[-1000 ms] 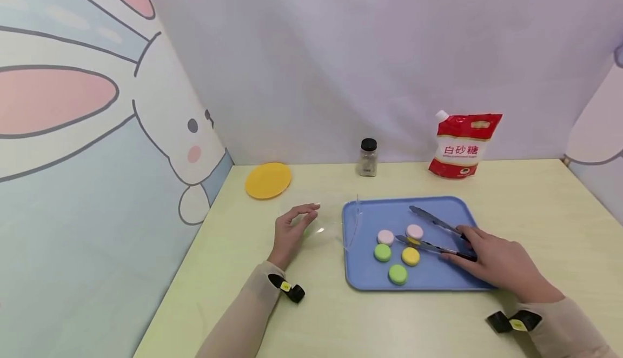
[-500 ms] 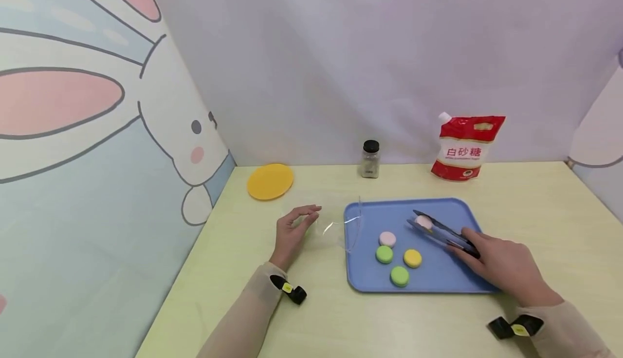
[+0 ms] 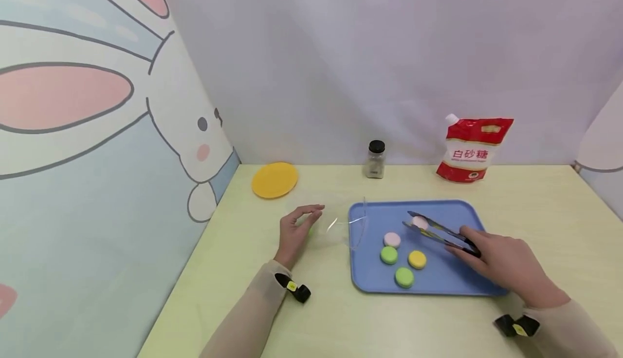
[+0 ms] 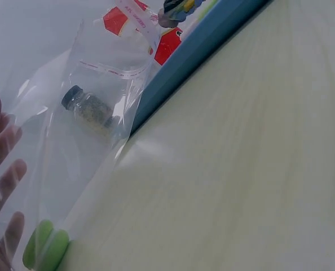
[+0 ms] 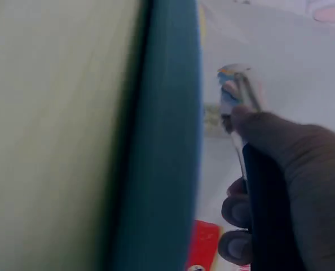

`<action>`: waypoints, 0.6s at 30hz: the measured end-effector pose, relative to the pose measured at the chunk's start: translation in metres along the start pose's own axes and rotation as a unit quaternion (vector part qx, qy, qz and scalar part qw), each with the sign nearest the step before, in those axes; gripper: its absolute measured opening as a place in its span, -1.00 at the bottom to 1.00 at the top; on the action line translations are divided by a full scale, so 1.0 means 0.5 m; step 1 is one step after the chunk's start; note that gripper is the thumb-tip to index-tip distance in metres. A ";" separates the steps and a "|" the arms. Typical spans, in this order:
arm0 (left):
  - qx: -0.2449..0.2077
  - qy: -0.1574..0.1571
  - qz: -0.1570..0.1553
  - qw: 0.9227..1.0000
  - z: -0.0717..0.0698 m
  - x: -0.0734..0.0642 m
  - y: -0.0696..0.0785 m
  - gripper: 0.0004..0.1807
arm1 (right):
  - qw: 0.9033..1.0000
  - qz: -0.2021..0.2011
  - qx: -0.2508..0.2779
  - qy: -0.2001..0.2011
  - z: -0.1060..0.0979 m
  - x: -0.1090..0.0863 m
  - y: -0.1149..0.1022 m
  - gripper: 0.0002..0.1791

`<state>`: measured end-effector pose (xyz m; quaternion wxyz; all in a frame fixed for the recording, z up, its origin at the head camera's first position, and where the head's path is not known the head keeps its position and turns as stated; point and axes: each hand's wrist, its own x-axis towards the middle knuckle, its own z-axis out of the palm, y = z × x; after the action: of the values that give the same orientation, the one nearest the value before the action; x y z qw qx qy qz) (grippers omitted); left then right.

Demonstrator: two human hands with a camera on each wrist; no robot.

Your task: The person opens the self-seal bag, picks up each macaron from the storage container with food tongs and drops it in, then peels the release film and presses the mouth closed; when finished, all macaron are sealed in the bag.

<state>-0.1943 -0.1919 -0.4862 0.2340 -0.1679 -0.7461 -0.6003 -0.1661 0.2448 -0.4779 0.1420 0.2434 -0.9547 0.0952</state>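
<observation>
My left hand (image 3: pixel 294 233) holds a clear plastic bag (image 3: pixel 336 227) open toward the tray, thumb and fingers around its closed end. Through the film in the left wrist view shows a green macaron (image 4: pixel 46 248) near those fingers. My right hand (image 3: pixel 511 263) grips metal tongs (image 3: pixel 445 227) by their dark handles. Between the tongs' tips is a pink macaron (image 3: pixel 419 223); whether it is off the tray is unclear. The blue tray (image 3: pixel 370 285) also bears a second pink macaron (image 3: pixel 391 240), two green macarons (image 3: pixel 389 254) and a yellow macaron (image 3: pixel 417 259).
A yellow plate (image 3: pixel 274 180) lies at the back left of the pale table. Along the back edge stand a small black-lidded jar (image 3: pixel 375 160) and a red and white sugar pouch (image 3: pixel 472 150). The bag's mouth overlaps the tray's left rim.
The tongs, spread wide earlier, have come together around the farther pink macaron and shifted it slightly away from me. My left hand and the bag have stayed in place.
</observation>
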 end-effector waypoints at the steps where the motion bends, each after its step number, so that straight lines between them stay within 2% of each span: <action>1: 0.000 0.001 0.000 1.000 -0.001 0.001 0.004 -0.94 | 1.000 -0.010 0.002 0.002 -0.007 0.009 -0.007 -0.57; 7: -0.007 0.001 -0.007 1.000 -0.003 0.001 0.003 -0.93 | 0.998 -0.060 0.015 -0.009 -0.038 0.076 -0.056 -0.59; 13: -0.008 0.009 -0.005 1.000 -0.006 -0.001 0.004 -0.93 | 0.993 -0.110 0.024 -0.018 -0.023 0.137 -0.097 -0.60; 18: -0.013 0.010 -0.008 1.000 -0.007 0.000 0.008 -0.93 | 0.990 -0.136 0.006 -0.035 -0.015 0.182 -0.130 -0.61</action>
<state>-0.1918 -0.1945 -0.4821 0.2342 -0.1586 -0.7374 -0.6134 -0.2089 0.1508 -0.4345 0.1187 0.3753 -0.9165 0.0720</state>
